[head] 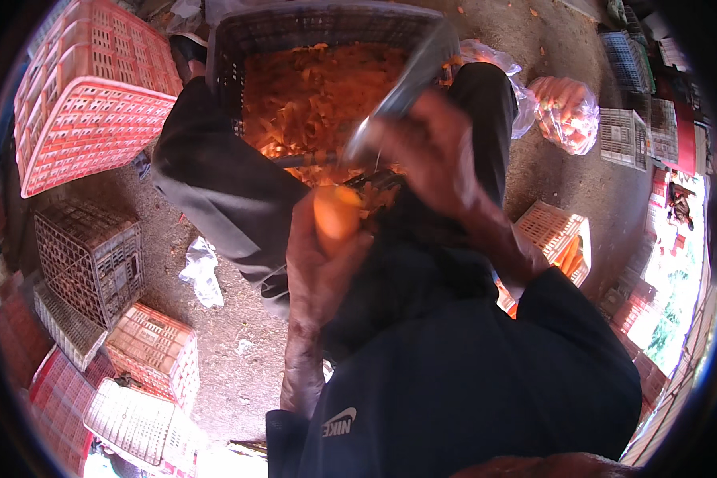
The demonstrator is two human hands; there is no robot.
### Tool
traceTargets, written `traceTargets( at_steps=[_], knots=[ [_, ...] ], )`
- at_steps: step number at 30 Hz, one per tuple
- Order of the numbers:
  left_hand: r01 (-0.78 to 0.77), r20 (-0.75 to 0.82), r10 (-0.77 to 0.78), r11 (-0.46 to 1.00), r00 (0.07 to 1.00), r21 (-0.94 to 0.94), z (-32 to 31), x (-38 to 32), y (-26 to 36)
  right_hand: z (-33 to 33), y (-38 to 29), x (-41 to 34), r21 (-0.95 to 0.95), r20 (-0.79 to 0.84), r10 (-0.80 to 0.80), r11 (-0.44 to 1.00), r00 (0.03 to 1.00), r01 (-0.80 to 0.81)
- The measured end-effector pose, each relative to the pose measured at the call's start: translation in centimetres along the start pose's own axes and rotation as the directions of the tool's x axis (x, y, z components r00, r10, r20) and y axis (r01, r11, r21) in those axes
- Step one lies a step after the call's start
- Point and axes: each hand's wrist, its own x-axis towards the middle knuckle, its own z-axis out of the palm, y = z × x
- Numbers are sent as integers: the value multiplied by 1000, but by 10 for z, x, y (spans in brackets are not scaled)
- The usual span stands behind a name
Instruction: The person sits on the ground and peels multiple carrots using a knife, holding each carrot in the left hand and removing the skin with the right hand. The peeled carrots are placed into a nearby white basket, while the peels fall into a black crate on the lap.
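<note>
My left hand (319, 257) is closed around an orange carrot (336, 218), its rounded end pointing up and away from me. Above and to the right of it, my right hand (430, 155) grips a wide metal blade (394, 89), blurred by motion; its handle is hidden in the fingers. The blade is raised apart from the carrot. Between my knees stands a dark plastic crate (328, 15) holding many orange peelings or pieces (322, 95). More orange scraps lie near my lap, just beyond the carrot.
Red crates (101, 119) and brown crates (89, 257) stand at the left. A crumpled white plastic bag (203, 272) lies on the ground. At the right are a clear bag of carrots (564, 113) and a pale crate with carrots (552, 230). More crates line both sides.
</note>
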Motion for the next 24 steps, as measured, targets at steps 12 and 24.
traceTargets(
  at_steps=[12,24],
  knots=[
    [113,54,-102,956,993,-272,5,5,7,2,-9,-15,366,81,45,928,996,-72],
    [-9,-33,6,995,999,-101,-2,-6,-5,-27,9,25,263,-123,59,964,991,-24]
  ],
)
